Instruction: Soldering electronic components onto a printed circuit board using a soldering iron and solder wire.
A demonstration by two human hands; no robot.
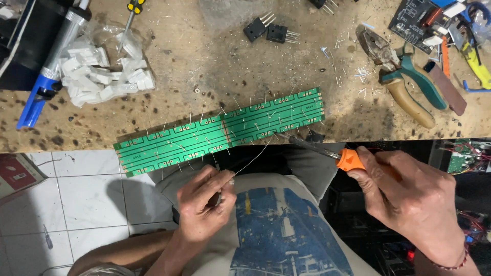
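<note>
Left hand is pinching a thin solder wire, fingers closed, wire running up to the board edge. Right hand is gripping an orange-handled soldering iron, tip touching the long green circuit board, which is lying diagonally w/ its near edge overhanging the workbench. Farther back: pliers, white plastic parts, 2 black transistors.

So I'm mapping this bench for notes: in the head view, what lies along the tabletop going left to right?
Blue-handled tool → bag of white plastic parts → long green circuit board → two black transistors → pliers with green and tan grips → dark circuit board.
</note>
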